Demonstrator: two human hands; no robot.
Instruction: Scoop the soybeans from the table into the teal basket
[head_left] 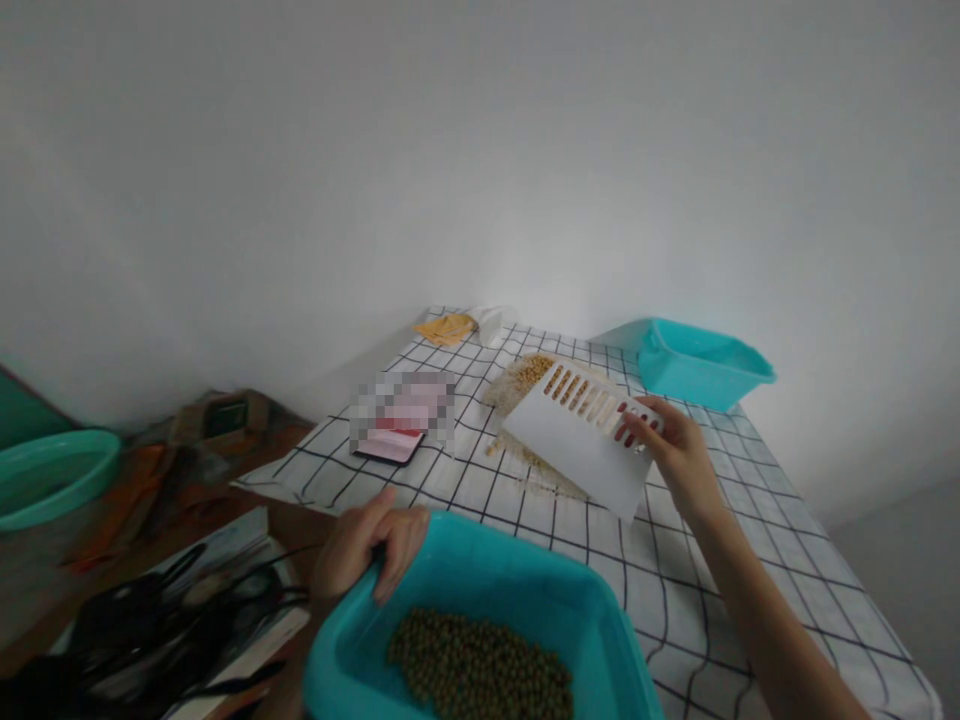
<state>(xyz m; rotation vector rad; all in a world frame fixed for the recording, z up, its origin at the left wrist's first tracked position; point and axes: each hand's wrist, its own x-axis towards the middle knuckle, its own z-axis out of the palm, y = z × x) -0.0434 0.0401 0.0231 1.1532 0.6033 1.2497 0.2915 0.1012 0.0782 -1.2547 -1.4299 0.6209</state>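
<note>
My left hand grips the near-left rim of a turquoise plastic basin. Round greenish-brown beans or peas cover the basin's floor. In my right hand is a flat white slotted panel, held by its right corner and tilted over the table. Yellow beans lie in a heap just behind the panel, amid finer pale grains. Through its slots I see yellowish and reddish patches. The panel hides part of the heap.
A checked cloth covers the table against the wall. A second turquoise basin stands back right. A partly blurred phone lies left, with a yellow item behind it. Cluttered cables and a green tub sit left of the table.
</note>
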